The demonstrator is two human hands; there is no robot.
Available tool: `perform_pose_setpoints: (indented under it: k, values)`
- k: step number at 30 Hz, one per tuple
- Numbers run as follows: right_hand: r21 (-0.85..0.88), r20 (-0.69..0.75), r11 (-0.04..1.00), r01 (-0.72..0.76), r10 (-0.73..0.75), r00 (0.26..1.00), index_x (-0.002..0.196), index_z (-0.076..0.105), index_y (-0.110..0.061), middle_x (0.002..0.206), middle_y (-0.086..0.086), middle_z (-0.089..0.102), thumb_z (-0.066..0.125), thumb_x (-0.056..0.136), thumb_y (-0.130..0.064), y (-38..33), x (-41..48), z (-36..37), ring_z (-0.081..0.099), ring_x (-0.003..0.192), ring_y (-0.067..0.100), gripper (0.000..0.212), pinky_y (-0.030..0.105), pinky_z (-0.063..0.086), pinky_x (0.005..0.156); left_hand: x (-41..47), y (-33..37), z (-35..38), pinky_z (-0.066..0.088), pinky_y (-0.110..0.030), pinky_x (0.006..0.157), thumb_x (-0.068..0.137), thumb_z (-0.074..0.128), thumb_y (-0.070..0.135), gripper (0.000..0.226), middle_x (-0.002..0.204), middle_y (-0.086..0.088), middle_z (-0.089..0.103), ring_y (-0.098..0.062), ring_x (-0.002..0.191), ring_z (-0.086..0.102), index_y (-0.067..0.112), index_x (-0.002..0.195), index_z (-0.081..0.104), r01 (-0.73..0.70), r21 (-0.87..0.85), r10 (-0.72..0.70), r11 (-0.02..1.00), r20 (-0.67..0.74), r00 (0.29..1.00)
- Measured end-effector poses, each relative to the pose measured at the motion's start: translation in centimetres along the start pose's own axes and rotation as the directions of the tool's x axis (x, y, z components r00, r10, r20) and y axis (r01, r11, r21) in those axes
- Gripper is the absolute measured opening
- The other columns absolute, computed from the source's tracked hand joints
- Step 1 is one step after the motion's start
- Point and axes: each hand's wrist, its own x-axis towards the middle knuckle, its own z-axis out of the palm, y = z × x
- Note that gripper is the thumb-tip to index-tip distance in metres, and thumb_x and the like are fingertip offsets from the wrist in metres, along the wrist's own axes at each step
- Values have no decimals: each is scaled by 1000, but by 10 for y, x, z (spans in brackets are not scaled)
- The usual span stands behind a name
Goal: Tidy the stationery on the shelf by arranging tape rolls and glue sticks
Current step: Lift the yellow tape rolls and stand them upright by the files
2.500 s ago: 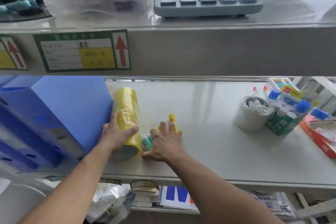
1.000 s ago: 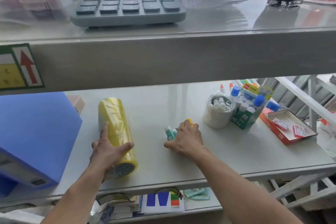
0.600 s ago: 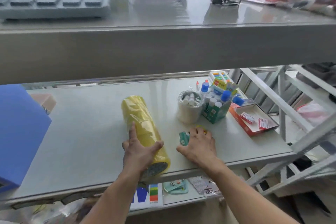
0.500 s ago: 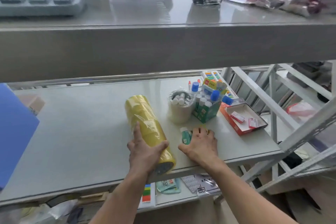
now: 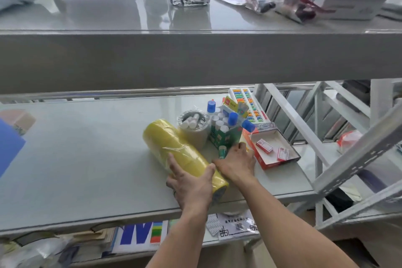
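Yellow tape-roll stack (image 5: 174, 148) at centre frame under my left hand (image 5: 191, 185) gripping its near end, my right hand (image 5: 237, 163) cupped over a green-labelled glue stick (image 5: 222, 152), beside the green box (image 5: 225, 137).

A single head-worn camera looks forward and down from close in front of a shelf (image 5: 87, 159), with the upper shelf (image 5: 195, 59) crossing the top of its wide view. Both forearms reach in from the bottom edge, and the shelf's right end and the frame (image 5: 348, 154) beyond fall inside the picture.
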Motion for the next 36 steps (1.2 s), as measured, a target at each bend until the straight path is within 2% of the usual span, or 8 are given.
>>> perform_pose_setpoints:
  k: [7, 12, 20, 24, 27, 30, 33, 36]
  values:
    - [275, -53, 961, -39, 55, 997, 126, 50, -10, 132, 13, 45, 66, 75, -52, 3, 12, -5, 48, 123, 37, 68, 47, 44, 104, -7, 3, 17, 43, -53, 102, 68, 78, 56, 114, 143, -17, 25, -44, 116, 51, 55, 144, -8, 19, -100, -21, 995, -20, 1000]
    - [623, -55, 781, -48, 105, 993, 140, 43, -15, 141, 11, 36, 55, 94, -37, 24, 11, -19, 47, 108, 24, 53, 41, 46, 94, -5, -7, 5, 44, -59, 99, 76, 65, 64, 99, 147, -12, 23, -42, 118, 48, 65, 138, -13, 19, -170, -19, 985, -2, 1000]
    - [625, -186, 772, 119, -1, 983, 132, 53, -14, 134, 13, 49, 50, 102, -34, 48, -13, -13, 50, 113, 21, 37, 39, 44, 94, -6, -14, -12, 42, -53, 103, 83, 62, 60, 92, 152, -8, 22, -37, 128, 44, 57, 147, -4, -19, -237, 26, 971, 26, 999]
    - [533, -348, 775, 340, -166, 923, 128, 59, -11, 129, 10, 56, 52, 86, -36, 27, -29, -36, 53, 121, 24, 49, 38, 45, 99, 12, -21, -39, 41, -51, 105, 83, 64, 57, 87, 154, -8, 29, -32, 132, 42, 44, 151, 12, 48, -368, -35, 929, 42, 998]
    - [414, -117, 801, 433, -425, 898, 132, 57, -14, 133, 8, 59, 61, 88, -43, -2, -40, -57, 56, 118, 20, 54, 35, 47, 95, 32, -22, -62, 49, -43, 92, 87, 65, 48, 77, 132, -9, 50, -28, 114, 53, 23, 149, 28, 204, -484, -147, 851, 153, 977]
    - [257, 274, 881, 396, -460, 845, 143, 45, -14, 142, 8, 54, 65, 84, -60, -32, -40, -59, 54, 123, 21, 78, 38, 48, 101, 42, -12, -72, 50, -41, 87, 90, 65, 39, 49, 105, -7, 62, -25, 90, 62, 13, 129, 50, 330, -532, -191, 779, 300, 935]
    - [76, 387, 915, 395, -392, 834, 136, 47, -12, 126, 7, 59, 70, 71, -72, -53, -36, -50, 58, 107, 22, 92, 40, 54, 92, 46, -6, -68, 50, -41, 90, 89, 64, 42, 41, 89, -7, 70, -22, 74, 62, 12, 118, 62, 390, -496, -175, 776, 424, 888]
    - [-9, 378, 908, 418, -384, 842, 132, 45, -7, 122, 8, 59, 76, 67, -71, -62, -38, -41, 55, 98, 21, 96, 33, 48, 76, 48, 0, -62, 50, -34, 70, 89, 64, 40, 39, 57, -2, 67, -21, 62, 57, 11, 115, 65, 431, -496, -187, 754, 467, 864]
